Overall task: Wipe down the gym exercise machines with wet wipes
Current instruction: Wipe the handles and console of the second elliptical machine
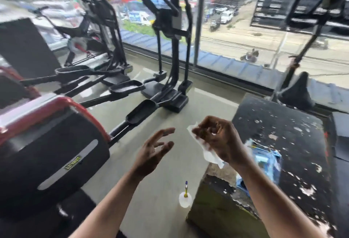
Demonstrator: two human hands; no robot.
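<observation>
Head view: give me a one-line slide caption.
Right hand pinches a white wipe beside the open left hand, wipe pack on a worn box, elliptical at left.

Grey glossy floor (166,162), big window (236,35) w/ daylight, street outside, worn black box (283,143).

Wet wipe (209,154): thin, soft white sheet, crumpled and limp. Wipes pack (264,160): glossy blue plastic film, wrinkled. Padded box (279,143): matt black covering, badly flaked, with pale patches of bared underlayer; its side face is rough and worn. Elliptical machine (47,143): smooth black plastic housing of slight sheen, glossy red trim, brushed silver strip. Pedals (139,112): matt black plastic. Floor (166,171): smooth greenish-grey coating, glossy and reflective near the window. Small bottle (185,199): translucent white plastic.
</observation>
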